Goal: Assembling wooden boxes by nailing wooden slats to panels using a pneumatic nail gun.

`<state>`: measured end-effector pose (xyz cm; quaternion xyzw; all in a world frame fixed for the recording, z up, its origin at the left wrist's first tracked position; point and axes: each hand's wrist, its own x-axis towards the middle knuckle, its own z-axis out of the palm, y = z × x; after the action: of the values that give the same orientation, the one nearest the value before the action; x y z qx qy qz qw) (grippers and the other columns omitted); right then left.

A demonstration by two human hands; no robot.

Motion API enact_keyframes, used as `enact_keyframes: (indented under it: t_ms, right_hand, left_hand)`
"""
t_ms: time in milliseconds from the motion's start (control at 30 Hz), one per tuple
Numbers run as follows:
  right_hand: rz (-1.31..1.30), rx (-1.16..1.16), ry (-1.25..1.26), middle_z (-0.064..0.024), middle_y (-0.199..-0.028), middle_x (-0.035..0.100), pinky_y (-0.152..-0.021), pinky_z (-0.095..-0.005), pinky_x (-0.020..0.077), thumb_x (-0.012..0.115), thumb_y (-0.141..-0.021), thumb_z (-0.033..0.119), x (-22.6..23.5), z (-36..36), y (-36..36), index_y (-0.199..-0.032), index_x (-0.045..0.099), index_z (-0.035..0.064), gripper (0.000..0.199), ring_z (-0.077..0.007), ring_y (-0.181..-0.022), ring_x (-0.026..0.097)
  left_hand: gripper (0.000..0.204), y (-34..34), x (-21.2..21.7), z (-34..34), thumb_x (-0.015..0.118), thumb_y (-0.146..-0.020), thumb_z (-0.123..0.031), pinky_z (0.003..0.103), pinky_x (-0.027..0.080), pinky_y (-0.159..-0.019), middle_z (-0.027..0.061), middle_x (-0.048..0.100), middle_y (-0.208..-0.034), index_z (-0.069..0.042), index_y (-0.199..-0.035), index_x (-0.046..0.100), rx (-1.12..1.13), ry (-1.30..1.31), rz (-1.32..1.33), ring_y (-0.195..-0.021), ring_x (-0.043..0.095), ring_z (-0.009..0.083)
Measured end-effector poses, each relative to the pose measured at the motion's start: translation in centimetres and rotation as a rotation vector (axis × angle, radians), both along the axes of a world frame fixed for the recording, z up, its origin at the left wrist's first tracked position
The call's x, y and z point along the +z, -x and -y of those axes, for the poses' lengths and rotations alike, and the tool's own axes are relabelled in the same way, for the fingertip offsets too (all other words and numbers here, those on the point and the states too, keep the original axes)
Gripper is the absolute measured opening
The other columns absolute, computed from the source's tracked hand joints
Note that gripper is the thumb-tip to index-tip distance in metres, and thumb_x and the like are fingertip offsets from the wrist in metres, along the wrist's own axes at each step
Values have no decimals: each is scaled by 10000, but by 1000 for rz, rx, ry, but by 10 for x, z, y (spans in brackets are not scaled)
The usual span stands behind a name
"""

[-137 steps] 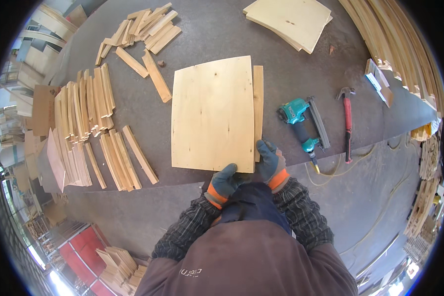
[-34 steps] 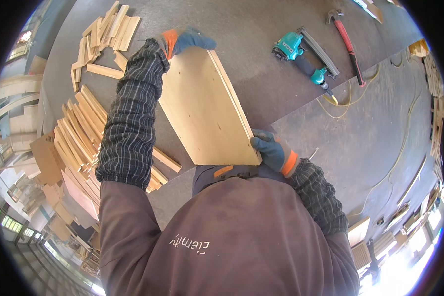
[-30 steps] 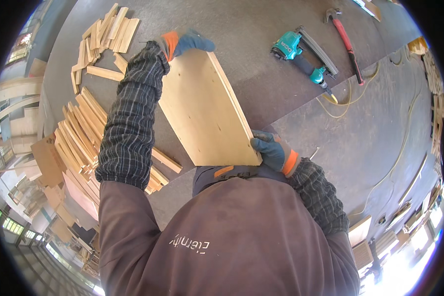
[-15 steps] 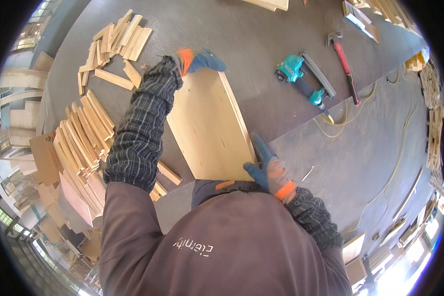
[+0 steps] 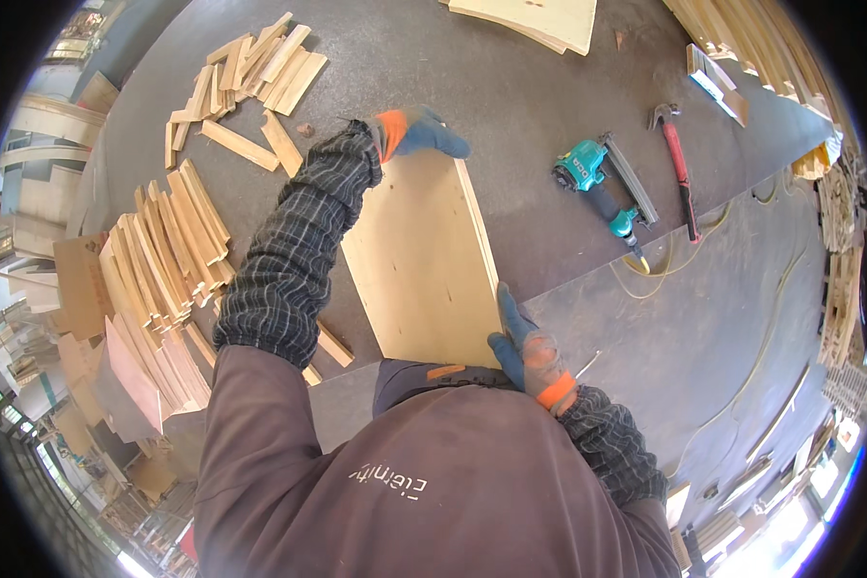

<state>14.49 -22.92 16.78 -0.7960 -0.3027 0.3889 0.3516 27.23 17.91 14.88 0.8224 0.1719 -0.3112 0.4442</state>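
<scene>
A pale rectangular wooden panel (image 5: 419,260) lies lengthwise in front of me, its near end against my body at the table's edge. A second layer or raised rim shows along its right side; I cannot tell which. My left hand (image 5: 422,133), in a blue and orange glove, is wrapped over the far end, fingers reaching toward the far right corner. At the near right corner my right hand (image 5: 532,354), gloved alike, holds the side edge, its thumb side by the top face. The undersides of both grips are hidden.
On the table (image 5: 511,212), a teal nail gun (image 5: 602,188) with a yellow hose and a red-handled hammer (image 5: 679,173) lie to the right. Loose wood strips (image 5: 246,82) and a row of longer strips (image 5: 169,241) sit left. Flat boards (image 5: 535,17) lie at the far edge.
The whole view has shifted slightly, with the tools and strips now lower and farther right in it. Both hands stay at the same ends of the panel.
</scene>
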Motion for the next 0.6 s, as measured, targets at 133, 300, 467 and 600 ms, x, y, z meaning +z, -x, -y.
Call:
enact_keyframes:
  t_ms: [133,300,467,600]
  right_hand:
    - [-19,-18,-76,-310,-1252,710,-885,-462,579,658,-1039,173,-5,-1,-5,-1733,219,195,822,-458,-1054,731]
    - [-119,-73,26,-273,-1388,679,-1041,-423,540,637,-1043,146,-16,-13,-25,-1675,383,139,681,-453,-1255,671]
    - [-149,-125,-32,-248,-1400,690,-1033,-399,523,632,-1034,138,-108,6,-82,-1642,450,152,635,-314,-1269,696]
    - [-1,-103,297,-253,-1340,700,-1032,-489,535,683,-1013,245,-117,-8,-109,-1552,573,187,553,-456,-1212,671]
  left_hand:
    - [551,1,6,-3,854,-819,-517,408,566,-899,149,789,-1086,-69,-1139,836,-71,89,131,-1032,727,309]
    - [431,1,-23,-26,781,-902,-446,430,566,-939,141,796,-1186,-162,-1222,828,-299,-57,246,-1087,738,323]
    - [361,-38,-125,-36,787,-921,-311,431,569,-956,145,777,-1273,-168,-1252,817,-181,-86,118,-1154,731,329]
    - [356,-64,-248,-54,842,-846,-228,439,582,-938,148,780,-1227,-156,-1194,827,-232,-174,0,-1130,741,338]
